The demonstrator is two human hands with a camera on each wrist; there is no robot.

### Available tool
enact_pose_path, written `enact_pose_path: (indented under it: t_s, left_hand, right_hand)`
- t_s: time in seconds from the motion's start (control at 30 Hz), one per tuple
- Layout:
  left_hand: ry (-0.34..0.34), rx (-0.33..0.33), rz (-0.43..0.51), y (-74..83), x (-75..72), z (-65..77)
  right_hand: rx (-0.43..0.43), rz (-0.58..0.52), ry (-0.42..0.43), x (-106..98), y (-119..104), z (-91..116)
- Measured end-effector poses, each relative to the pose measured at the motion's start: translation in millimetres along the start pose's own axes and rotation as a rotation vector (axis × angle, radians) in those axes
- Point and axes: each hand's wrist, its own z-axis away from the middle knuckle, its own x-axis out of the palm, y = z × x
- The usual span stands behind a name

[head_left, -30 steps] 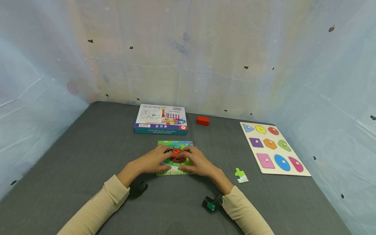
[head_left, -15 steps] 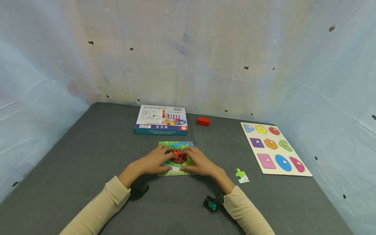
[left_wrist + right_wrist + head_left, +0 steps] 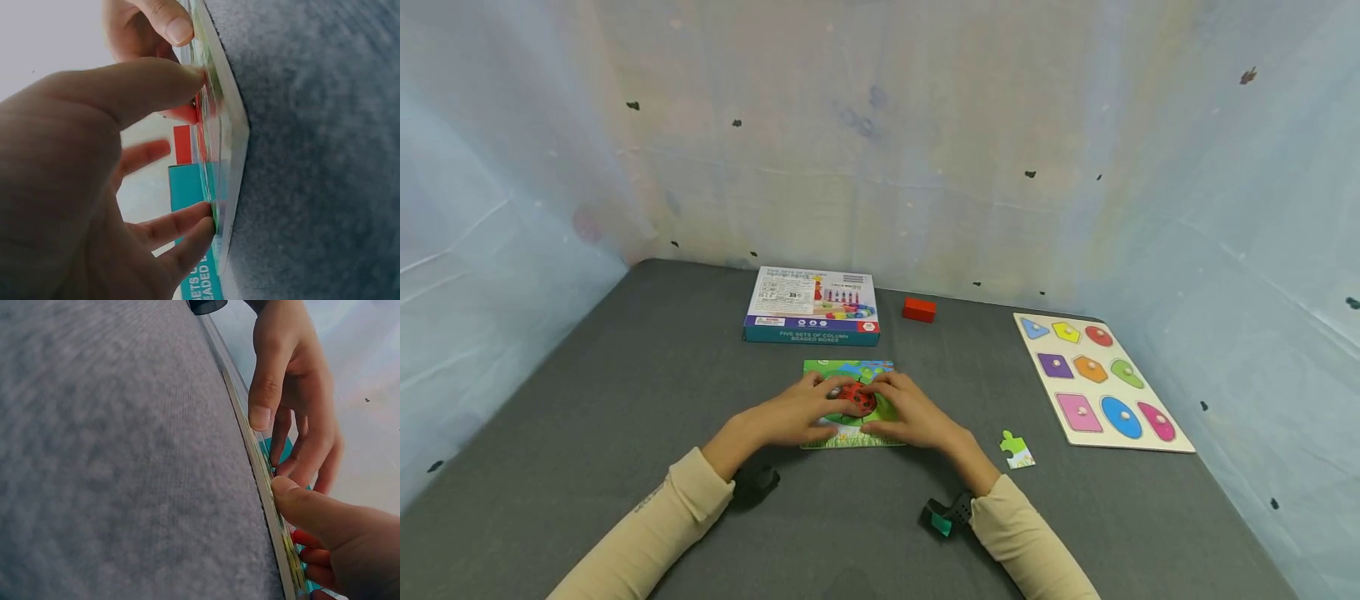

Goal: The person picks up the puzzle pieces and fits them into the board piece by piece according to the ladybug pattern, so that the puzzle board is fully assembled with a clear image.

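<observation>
A ladybug jigsaw puzzle point(image 3: 850, 440) in a thin flat board lies on the dark grey tablecloth. The left hand point(image 3: 790, 414) rests on its left part, thumb near the front edge and fingers spread toward the red ladybug picture. On its right part lies the right hand point(image 3: 913, 414), its thumb and fingertips also touching the surface. The left wrist view shows the left hand point(image 3: 75, 181) with thumb and two fingertips on the puzzle. In the right wrist view the right hand point(image 3: 350, 537) presses its thumb at the board's edge. Parts of the picture are hidden beneath the hands.
A loose green-and-white puzzle piece point(image 3: 1017, 450) lies right of the right hand. Farther right is a shape peg board point(image 3: 1043, 398). Behind the puzzle sit a bead-set box point(image 3: 812, 306) and a red block point(image 3: 919, 310). A plastic sheet point(image 3: 880, 167) hangs at the back.
The left fingers have slid slightly right, over the ladybug's head. The right hand stays almost in place, and the puzzle has not visibly moved.
</observation>
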Motion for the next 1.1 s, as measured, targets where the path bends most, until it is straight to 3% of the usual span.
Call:
enact_pose_path:
  t_s: [0.23,0.57,1.1]
  left_hand:
    - [-0.020,0.090,0.004,4.8,-2.4,2.2]
    - [-0.036,0.076,0.014,8.3,-3.9,0.2]
    - [-0.041,0.071,0.023,6.9,-5.2,2.9]
  right_hand:
    - [0.035,0.019,-0.015,-1,-2,1]
    - [0.058,-0.033,-0.067,-15,-4,10]
    - [0.088,-0.089,0.125,-59,27,74]
